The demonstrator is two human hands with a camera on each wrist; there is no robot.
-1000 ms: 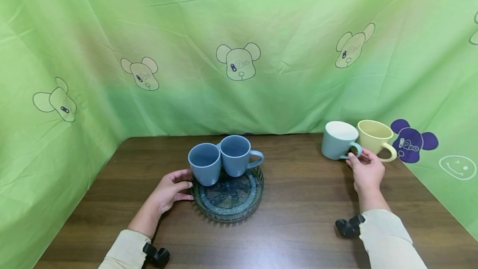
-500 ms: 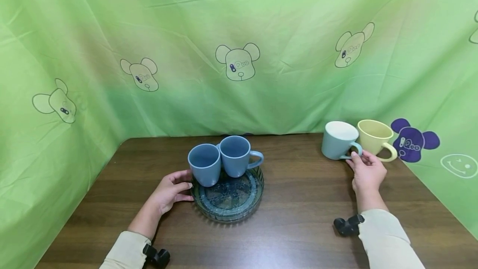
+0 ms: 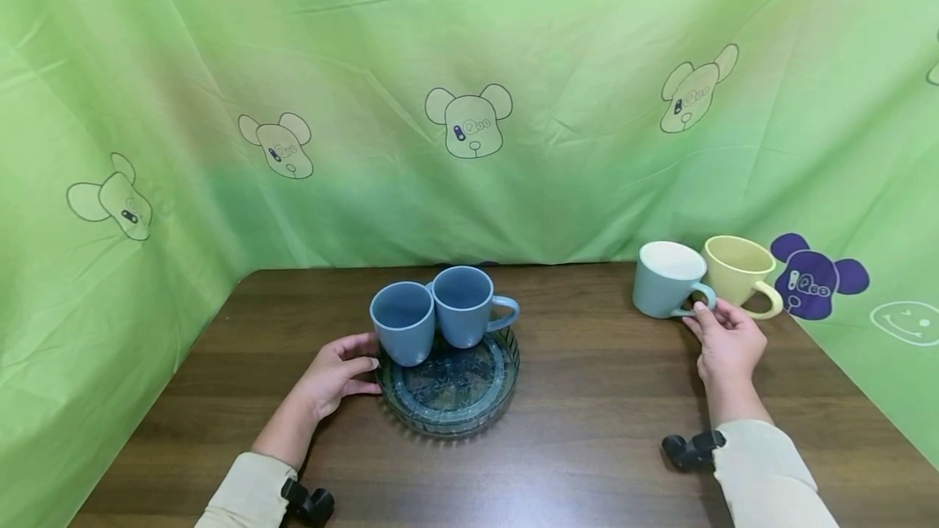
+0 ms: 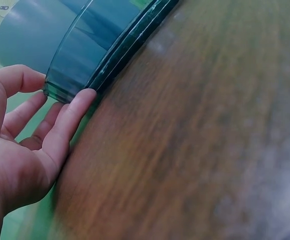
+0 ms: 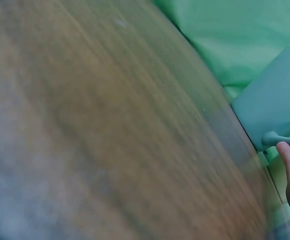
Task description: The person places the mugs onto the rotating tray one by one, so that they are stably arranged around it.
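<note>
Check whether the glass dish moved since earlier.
No; in the head view, the glass dish sits at the same spot against the back edge of the table.

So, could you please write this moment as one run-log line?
left hand: holds glass dish | right hand: holds teal mug by handle | blue mugs: in dish

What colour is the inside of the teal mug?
The teal mug is white inside; the head view shows it best.

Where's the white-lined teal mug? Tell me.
In the head view, the teal mug is far right on the wooden table, left of the yellow mug, its handle touching the right hand.
</note>
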